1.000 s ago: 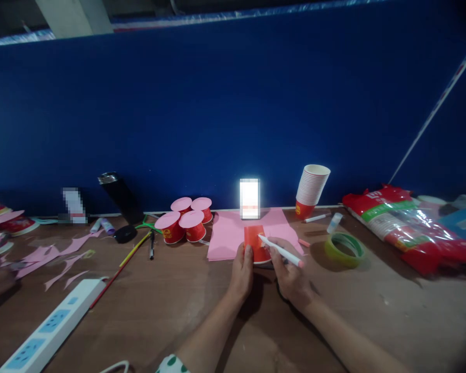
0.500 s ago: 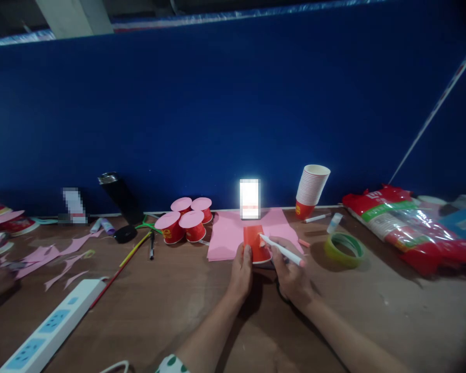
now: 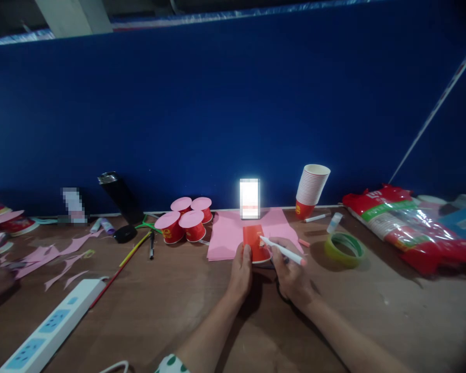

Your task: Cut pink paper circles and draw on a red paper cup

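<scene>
A red paper cup stands upside down on pink paper in the middle of the wooden table. My left hand is closed on the cup's left side and steadies it. My right hand grips a white marker with a pink end, and its tip touches the cup's right side. Both forearms reach in from the lower edge.
Three pink-topped red cups sit left of the paper, a tall cup stack and a green tape roll to the right. A lit phone leans on the blue wall. A power strip lies at lower left, red bags at right.
The marker tip has slid slightly down and right along the cup's side. Both hands otherwise stay where they were.
</scene>
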Tool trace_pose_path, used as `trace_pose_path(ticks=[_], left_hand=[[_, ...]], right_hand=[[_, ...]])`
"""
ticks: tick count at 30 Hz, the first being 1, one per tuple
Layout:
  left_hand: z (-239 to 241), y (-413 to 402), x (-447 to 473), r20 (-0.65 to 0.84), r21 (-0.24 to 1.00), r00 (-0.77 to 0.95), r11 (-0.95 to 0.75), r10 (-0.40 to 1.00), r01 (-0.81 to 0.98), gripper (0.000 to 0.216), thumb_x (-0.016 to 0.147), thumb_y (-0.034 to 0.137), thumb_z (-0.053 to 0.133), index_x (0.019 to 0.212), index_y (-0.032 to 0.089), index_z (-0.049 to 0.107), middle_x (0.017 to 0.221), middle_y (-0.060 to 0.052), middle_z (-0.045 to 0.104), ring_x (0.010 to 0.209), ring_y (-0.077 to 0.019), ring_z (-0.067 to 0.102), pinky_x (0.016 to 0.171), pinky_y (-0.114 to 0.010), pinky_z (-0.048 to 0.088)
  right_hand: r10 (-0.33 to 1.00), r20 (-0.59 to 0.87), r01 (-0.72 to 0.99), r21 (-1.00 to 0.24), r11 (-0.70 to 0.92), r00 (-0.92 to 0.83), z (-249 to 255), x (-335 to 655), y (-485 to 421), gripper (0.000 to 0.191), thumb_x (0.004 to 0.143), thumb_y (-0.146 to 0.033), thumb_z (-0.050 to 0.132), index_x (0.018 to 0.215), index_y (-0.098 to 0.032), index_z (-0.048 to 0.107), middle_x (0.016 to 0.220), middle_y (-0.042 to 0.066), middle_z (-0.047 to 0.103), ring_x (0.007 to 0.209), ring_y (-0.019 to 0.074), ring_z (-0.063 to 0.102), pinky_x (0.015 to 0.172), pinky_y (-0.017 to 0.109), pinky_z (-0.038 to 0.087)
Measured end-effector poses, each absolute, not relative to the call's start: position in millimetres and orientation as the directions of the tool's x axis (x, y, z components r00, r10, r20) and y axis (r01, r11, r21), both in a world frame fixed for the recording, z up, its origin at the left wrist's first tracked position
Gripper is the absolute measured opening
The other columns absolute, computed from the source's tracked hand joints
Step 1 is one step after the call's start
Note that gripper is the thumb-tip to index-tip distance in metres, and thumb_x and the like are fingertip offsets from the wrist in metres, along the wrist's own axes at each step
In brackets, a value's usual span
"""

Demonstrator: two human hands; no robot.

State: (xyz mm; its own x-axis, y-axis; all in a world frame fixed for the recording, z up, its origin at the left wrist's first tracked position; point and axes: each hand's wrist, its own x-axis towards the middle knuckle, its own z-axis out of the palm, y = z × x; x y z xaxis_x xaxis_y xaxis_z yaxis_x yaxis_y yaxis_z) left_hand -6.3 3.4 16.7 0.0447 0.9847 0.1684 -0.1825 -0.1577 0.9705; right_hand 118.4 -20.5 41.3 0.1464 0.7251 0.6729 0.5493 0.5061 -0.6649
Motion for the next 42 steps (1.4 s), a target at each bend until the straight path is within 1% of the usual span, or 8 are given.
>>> trace_pose_path(ticks=[4,9,14,19,25,32,37,42], left_hand=[[16.9,3.2,-6.2,0.164,0.969,0.038,-0.154,0.986,-0.194,0.040,0.089,0.050,0.039,0.099,0.017,0.060,0.098,-0.007,0.065,0.090,-0.0198,0.059,0.085,-0.034,0.044],[17.9,2.9,-6.0,0.166,0.967,0.042,-0.154,0.985,-0.205,0.041,0.088,0.051,0.040,0.099,0.016,0.060,0.097,-0.008,0.066,0.089,-0.0204,0.059,0.085,-0.034,0.045],[18.3,3.6,-6.2,0.159,0.969,0.034,-0.150,0.987,-0.197,0.041,0.088,0.052,0.041,0.097,0.017,0.061,0.095,-0.007,0.067,0.088,-0.0199,0.060,0.084,-0.032,0.045],[18.6,3.7,-6.5,0.151,0.971,0.016,-0.146,0.988,-0.187,0.041,0.087,0.053,0.042,0.094,0.017,0.061,0.092,-0.006,0.067,0.086,-0.0197,0.060,0.082,-0.032,0.045],[20.1,1.8,-7.3,0.189,0.971,0.046,-0.179,0.981,-0.160,0.040,0.088,0.050,0.040,0.099,0.018,0.060,0.098,-0.007,0.066,0.092,-0.0203,0.059,0.086,-0.033,0.044],[17.3,3.7,-6.9,0.193,0.973,0.038,-0.187,0.980,-0.139,0.039,0.089,0.049,0.040,0.100,0.018,0.060,0.100,-0.007,0.066,0.096,-0.0203,0.058,0.087,-0.033,0.043],[17.0,3.4,-6.1,0.197,0.970,0.050,-0.187,0.979,-0.157,0.039,0.089,0.050,0.039,0.099,0.018,0.060,0.097,-0.006,0.066,0.094,-0.0204,0.058,0.088,-0.034,0.043],[14.8,3.9,-6.1,0.190,0.973,0.036,-0.183,0.981,-0.142,0.040,0.089,0.050,0.039,0.099,0.017,0.060,0.098,-0.007,0.066,0.094,-0.0208,0.058,0.088,-0.035,0.043]], right_hand=[[0.727,0.671,0.549,-0.666,0.504,0.146,40.6,117.9,-20.7,0.018,0.092,-0.026,0.044,0.100,-0.019,0.059,0.092,0.007,0.066,0.083,0.0197,0.063,0.073,0.032,0.053],[0.729,0.671,0.553,-0.660,0.508,0.132,40.3,118.0,-21.6,0.018,0.093,-0.026,0.044,0.099,-0.019,0.059,0.089,0.007,0.065,0.078,0.0191,0.063,0.067,0.030,0.054],[0.722,0.680,0.569,-0.648,0.507,0.130,38.9,118.4,-20.9,0.017,0.092,-0.026,0.044,0.097,-0.019,0.059,0.087,0.007,0.065,0.077,0.0190,0.063,0.066,0.030,0.054],[0.717,0.683,0.553,-0.655,0.515,0.140,37.2,118.3,-20.4,0.016,0.092,-0.025,0.044,0.097,-0.020,0.059,0.087,0.006,0.065,0.077,0.0189,0.063,0.069,0.032,0.054],[0.700,0.702,0.524,-0.648,0.553,0.129,38.8,115.6,-22.3,0.016,0.092,-0.023,0.047,0.101,-0.019,0.059,0.094,0.008,0.066,0.086,0.0208,0.063,0.077,0.036,0.054],[0.699,0.708,0.523,-0.636,0.568,0.102,39.8,115.5,-21.6,0.016,0.092,-0.023,0.047,0.100,-0.020,0.060,0.095,0.008,0.068,0.089,0.0218,0.064,0.080,0.037,0.054],[0.703,0.705,0.528,-0.634,0.564,0.095,40.0,115.9,-21.7,0.017,0.092,-0.022,0.047,0.102,-0.019,0.060,0.097,0.008,0.067,0.090,0.0209,0.064,0.080,0.036,0.053],[0.710,0.696,0.526,-0.643,0.556,0.101,40.6,115.5,-21.6,0.016,0.091,-0.023,0.048,0.100,-0.020,0.061,0.095,0.008,0.068,0.088,0.0209,0.064,0.079,0.035,0.053]])
